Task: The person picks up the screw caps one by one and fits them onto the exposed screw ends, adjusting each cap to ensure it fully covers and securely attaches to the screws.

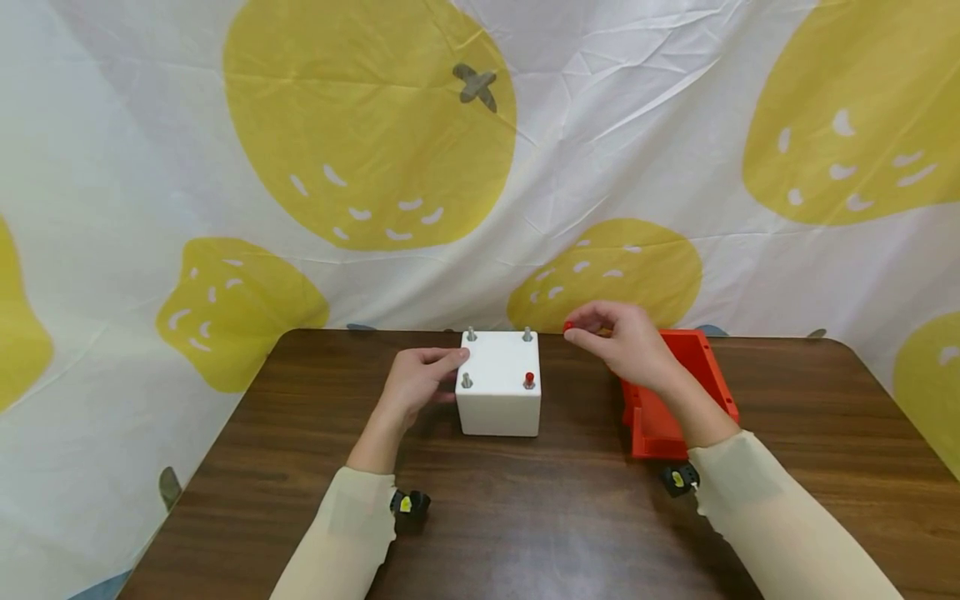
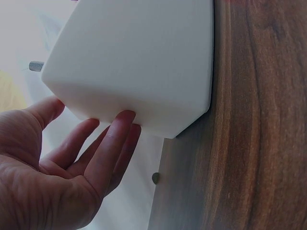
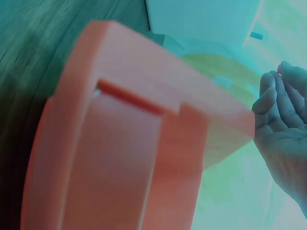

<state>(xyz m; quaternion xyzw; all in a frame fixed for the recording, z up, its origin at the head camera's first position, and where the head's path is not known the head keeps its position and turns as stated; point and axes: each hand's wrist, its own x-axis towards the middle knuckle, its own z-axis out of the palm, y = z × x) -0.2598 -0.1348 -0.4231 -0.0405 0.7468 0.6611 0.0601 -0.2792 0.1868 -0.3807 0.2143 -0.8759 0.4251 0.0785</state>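
Soft glare marks the table (image 1: 517,537); the right wrist view is hazy, cyan-tinted.

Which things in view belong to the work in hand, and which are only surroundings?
Part of the work:
white box, touched by the left hand
four threaded metal studs on top
red cap on the near right stud
small red piece pinched by the right hand
open red bin, probably

Only around it:
wood-grain table
fruit-print cloth behind
two wrist cameras

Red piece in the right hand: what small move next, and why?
Probably move the red piece left to the bare back-right bolt on the white box: the right hand pinches it nearby, and the front-right bolt already bears one.
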